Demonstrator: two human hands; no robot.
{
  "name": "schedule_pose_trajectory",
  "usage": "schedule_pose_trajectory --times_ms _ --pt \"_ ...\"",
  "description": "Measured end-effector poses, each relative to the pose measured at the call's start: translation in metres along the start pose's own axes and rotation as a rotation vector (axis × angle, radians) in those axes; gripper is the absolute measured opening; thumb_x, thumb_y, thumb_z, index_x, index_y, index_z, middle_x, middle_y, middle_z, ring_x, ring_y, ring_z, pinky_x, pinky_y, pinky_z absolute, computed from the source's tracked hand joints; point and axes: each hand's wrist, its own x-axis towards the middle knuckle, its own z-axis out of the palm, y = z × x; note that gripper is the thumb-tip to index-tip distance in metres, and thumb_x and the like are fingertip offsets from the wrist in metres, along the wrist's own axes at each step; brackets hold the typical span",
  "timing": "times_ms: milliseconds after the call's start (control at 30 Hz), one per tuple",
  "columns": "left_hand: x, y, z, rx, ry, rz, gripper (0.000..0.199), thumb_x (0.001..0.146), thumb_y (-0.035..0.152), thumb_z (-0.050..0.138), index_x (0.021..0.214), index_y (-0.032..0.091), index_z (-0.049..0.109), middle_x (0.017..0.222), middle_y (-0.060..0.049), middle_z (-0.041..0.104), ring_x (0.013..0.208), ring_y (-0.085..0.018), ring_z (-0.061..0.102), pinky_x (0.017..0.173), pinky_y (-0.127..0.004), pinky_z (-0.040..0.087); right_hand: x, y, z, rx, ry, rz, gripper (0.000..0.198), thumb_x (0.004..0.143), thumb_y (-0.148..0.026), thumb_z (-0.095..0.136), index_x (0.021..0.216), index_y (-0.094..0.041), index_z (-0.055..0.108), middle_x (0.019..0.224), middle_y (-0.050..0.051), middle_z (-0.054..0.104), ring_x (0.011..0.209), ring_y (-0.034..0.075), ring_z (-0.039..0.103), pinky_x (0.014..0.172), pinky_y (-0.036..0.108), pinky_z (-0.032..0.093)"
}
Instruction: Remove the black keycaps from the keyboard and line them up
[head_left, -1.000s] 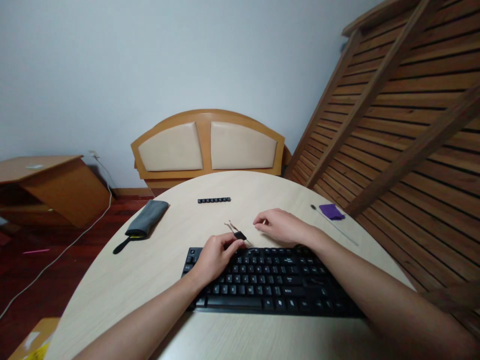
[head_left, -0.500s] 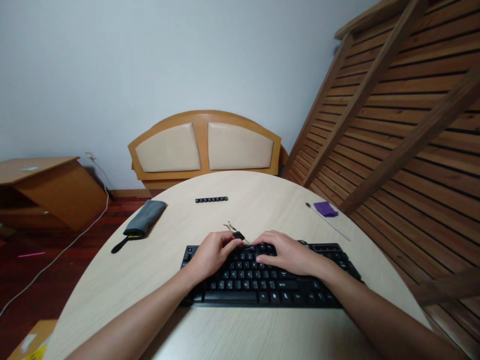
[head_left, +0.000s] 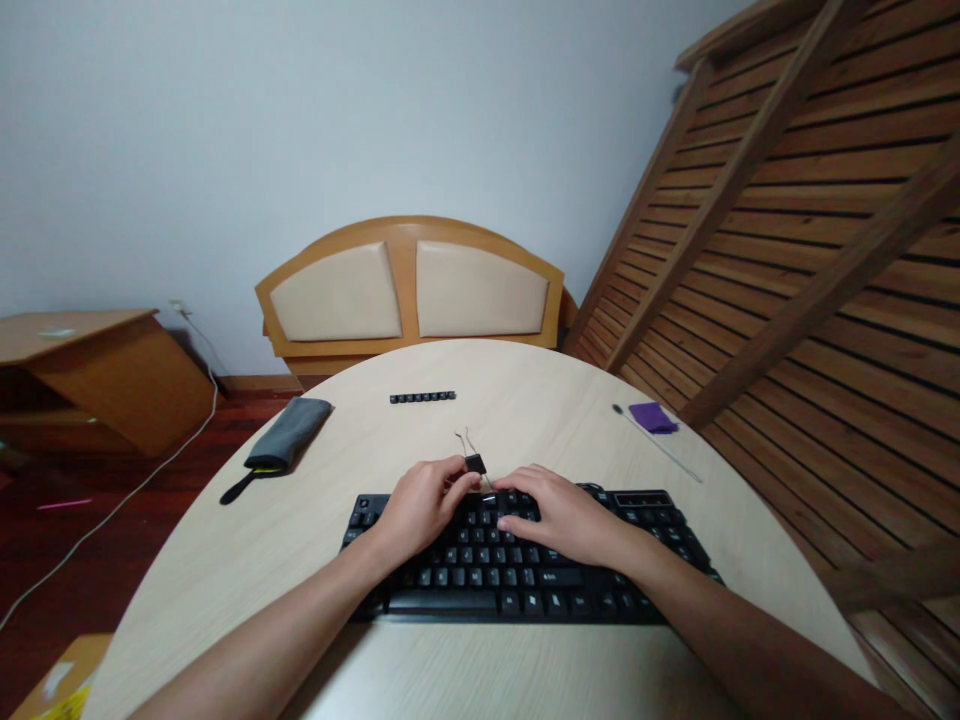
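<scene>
Wire tool, pinched in the left hand, is slanted down toward the right hand (grip not discernible).

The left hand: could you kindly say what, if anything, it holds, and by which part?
The left hand holds a wire tool, at about its black middle.

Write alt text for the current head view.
The left hand holds a small black wire tool at a black keyboard, the right hand over it. Beyond are a row of black keycaps, a grey pouch and purple cloth.
</scene>
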Motion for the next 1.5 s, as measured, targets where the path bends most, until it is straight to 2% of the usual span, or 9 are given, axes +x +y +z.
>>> schedule_pose_trajectory --times_ms 200,367,933,1267,1500 --pt "0.002 -0.011 0.011 -0.171 0.014 -0.018 0.034 0.097 0.039 0.045 0.078 0.017 0.063 0.073 -0.003 0.067 0.069 -0.017 0.06 0.067 -0.027 0.044 -0.001 -0.001 0.001 -0.01 0.006 0.0 0.033 0.086 -0.038 0.067 0.114 -0.022 0.065 0.114 0.006 0.067 0.109 0.023 0.059 0.096 0.037 0.044" --pt "0.001 -0.01 0.012 -0.224 0.004 -0.008 0.034 0.096 0.04 0.047 0.079 0.017 0.065 0.076 -0.003 0.069 0.07 -0.017 0.061 0.067 -0.026 0.045 -0.002 -0.003 0.003 -0.045 0.026 0.01 0.031 0.085 -0.035 0.066 0.114 -0.023 0.065 0.112 0.006 0.068 0.107 0.024 0.059 0.094 0.038 0.045" --pt "-0.006 -0.005 0.012 0.011 -0.034 0.136 0.027 0.095 0.037 0.052 0.081 0.019 0.067 0.076 -0.002 0.07 0.07 -0.016 0.063 0.065 -0.026 0.043 -0.001 -0.005 0.005 -0.096 0.044 0.019 0.025 0.083 -0.032 0.065 0.107 -0.023 0.065 0.107 0.004 0.068 0.103 0.023 0.059 0.091 0.037 0.046" --pt "-0.002 -0.007 0.011 -0.139 -0.02 0.036 0.029 0.095 0.036 0.05 0.081 0.018 0.068 0.075 -0.002 0.071 0.07 -0.016 0.063 0.068 -0.026 0.045 0.001 -0.007 0.004 -0.049 0.053 0.042 0.025 0.09 -0.037 0.06 0.109 -0.023 0.067 0.11 0.004 0.07 0.105 0.021 0.061 0.093 0.036 0.045" --pt "-0.001 -0.005 0.01 -0.21 -0.028 -0.004 0.032 0.095 0.039 0.049 0.078 0.017 0.067 0.074 -0.002 0.071 0.069 -0.017 0.062 0.068 -0.027 0.046 0.017 -0.009 -0.004 -0.032 -0.014 0.048 0.018 0.087 -0.033 0.064 0.099 -0.021 0.07 0.098 0.005 0.072 0.095 0.021 0.064 0.085 0.033 0.046"
